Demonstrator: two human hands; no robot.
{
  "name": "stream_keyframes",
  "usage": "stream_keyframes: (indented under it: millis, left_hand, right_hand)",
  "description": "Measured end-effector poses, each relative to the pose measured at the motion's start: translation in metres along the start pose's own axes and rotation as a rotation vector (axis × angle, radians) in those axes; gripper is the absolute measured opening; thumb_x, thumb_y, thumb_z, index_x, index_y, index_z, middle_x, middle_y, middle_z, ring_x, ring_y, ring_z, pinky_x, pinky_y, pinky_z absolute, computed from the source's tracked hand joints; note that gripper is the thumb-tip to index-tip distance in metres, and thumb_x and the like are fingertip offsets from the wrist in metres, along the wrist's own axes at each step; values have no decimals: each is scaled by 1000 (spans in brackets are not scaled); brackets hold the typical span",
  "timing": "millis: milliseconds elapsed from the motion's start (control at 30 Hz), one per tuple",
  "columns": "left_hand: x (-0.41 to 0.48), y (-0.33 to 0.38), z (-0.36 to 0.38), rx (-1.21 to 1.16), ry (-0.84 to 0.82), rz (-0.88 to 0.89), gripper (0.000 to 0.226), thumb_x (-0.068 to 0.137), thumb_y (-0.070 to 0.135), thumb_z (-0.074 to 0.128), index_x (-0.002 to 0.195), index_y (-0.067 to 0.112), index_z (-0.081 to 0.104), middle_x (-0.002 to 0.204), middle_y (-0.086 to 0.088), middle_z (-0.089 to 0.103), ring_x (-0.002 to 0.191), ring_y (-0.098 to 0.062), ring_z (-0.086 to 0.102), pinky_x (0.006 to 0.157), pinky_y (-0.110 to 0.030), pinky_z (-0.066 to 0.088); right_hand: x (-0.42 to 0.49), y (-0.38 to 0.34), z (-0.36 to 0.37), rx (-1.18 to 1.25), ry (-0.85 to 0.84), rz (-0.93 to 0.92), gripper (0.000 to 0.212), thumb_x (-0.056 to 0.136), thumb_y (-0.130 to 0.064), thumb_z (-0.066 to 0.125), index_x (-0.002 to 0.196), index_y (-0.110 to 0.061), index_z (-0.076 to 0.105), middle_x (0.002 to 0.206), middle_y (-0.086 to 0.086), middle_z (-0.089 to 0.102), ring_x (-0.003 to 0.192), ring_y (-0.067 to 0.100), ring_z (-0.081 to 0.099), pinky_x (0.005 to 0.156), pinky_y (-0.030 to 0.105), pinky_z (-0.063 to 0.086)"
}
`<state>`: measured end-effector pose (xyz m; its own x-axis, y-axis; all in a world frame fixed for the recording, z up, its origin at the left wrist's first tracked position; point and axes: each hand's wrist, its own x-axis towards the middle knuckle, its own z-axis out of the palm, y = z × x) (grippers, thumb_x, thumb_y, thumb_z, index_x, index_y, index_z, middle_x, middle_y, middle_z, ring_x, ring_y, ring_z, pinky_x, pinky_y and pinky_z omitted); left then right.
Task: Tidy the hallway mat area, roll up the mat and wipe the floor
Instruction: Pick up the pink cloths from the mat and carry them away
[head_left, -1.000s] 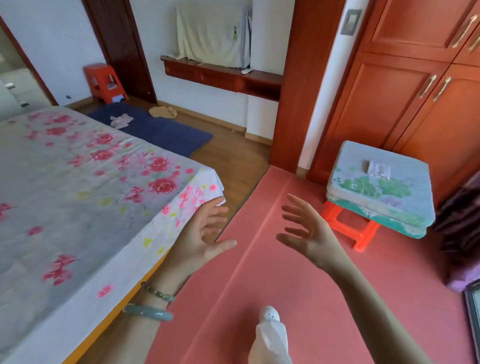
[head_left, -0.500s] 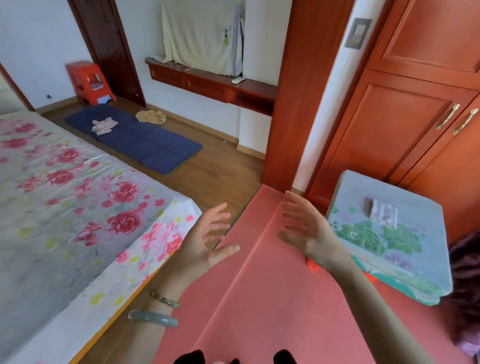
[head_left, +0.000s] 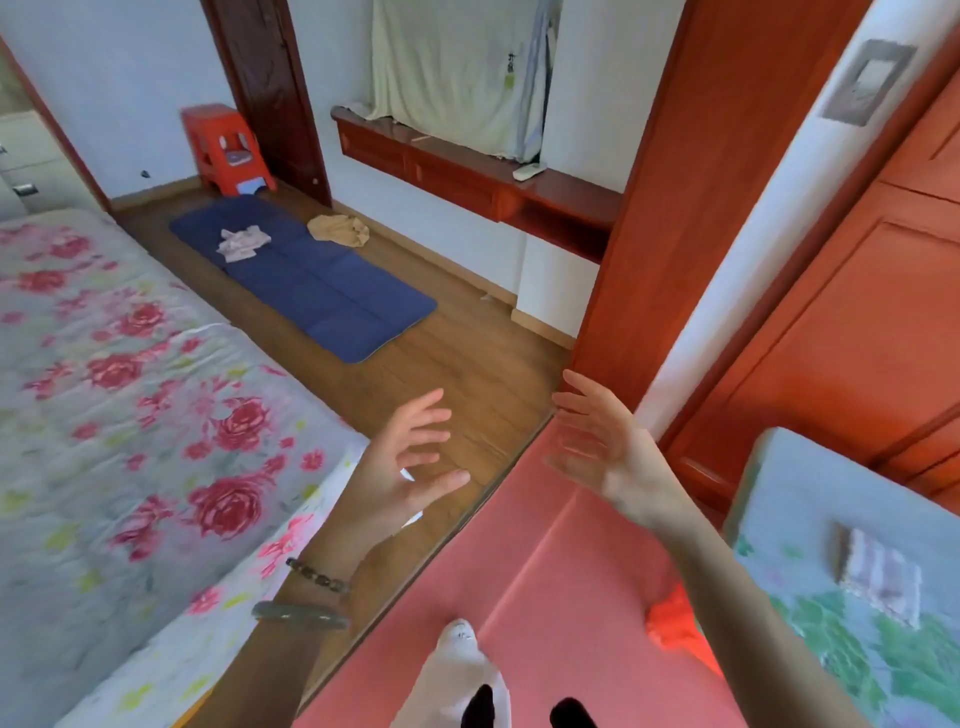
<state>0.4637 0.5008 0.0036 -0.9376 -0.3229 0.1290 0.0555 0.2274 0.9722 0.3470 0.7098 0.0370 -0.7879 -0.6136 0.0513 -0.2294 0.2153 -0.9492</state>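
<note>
Blue mat lies well beyond our left hand and right hand, both spread, holding nothing, above the pink mat.

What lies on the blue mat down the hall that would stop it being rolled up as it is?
Two things. A crumpled pale cloth lies on the blue mat near its far end, and a tan cloth overlaps its far right edge. Both hands, left hand and right hand, are open and empty, with bare wooden floor between them and the mat.
</note>
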Motion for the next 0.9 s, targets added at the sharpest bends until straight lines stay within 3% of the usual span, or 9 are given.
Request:
stream_keyframes:
  millis: [133,300,467,600,700,800,900]
  left_hand:
    - [73,-9,-14,18,25,-22,80,66,39,77,137,31,42,127,9,57,116,-13,57,94,-29,49]
    - [156,-16,-29,56,54,-46,79,64,40,78,134,37,43,126,14,57,115,-8,57,93,-29,49]
    - [223,-27,-41,121,106,-40,81,67,30,84,136,32,41,125,10,56,111,-6,58,92,-28,51]
    - [283,-40,-54,147,172,-47,80,66,41,81,135,36,41,120,17,57,110,-10,58,91,-25,50]
    - [335,-52,-60,163,234,-59,80,65,44,79,135,37,41,120,17,58,109,-11,59,91,-26,50]
    - [388,-59,-62,163,321,-83,81,68,31,83,137,32,41,123,12,58,110,-13,58,92,-30,51]
    - [436,-61,-64,185,388,-107,80,69,30,81,138,30,40,124,11,57,109,-12,59,91,-30,52]
  right_hand:
    - [86,5,-12,10,-37,-18,79,74,-3,77,128,-46,38,126,-9,54,115,3,53,93,27,48]
    - [176,10,-27,7,-65,-22,80,74,-5,78,132,-42,39,124,-14,54,111,-3,53,90,26,50]
    - [261,15,-35,1,-108,-43,79,73,-8,79,129,-44,38,124,-9,55,113,2,54,91,30,50]
    - [336,23,-36,32,-182,-39,82,67,-22,81,136,-37,38,127,-7,54,117,7,53,95,38,50]
    - [403,31,-37,73,-260,-51,76,67,-19,80,127,-46,41,126,-13,54,119,7,52,97,42,48]
    - [474,36,-43,111,-320,-45,77,73,-3,77,124,-48,40,129,-11,53,120,6,52,99,34,46]
    - [537,36,-52,95,-398,-41,78,73,-7,78,130,-43,39,130,-11,52,119,3,52,97,26,46]
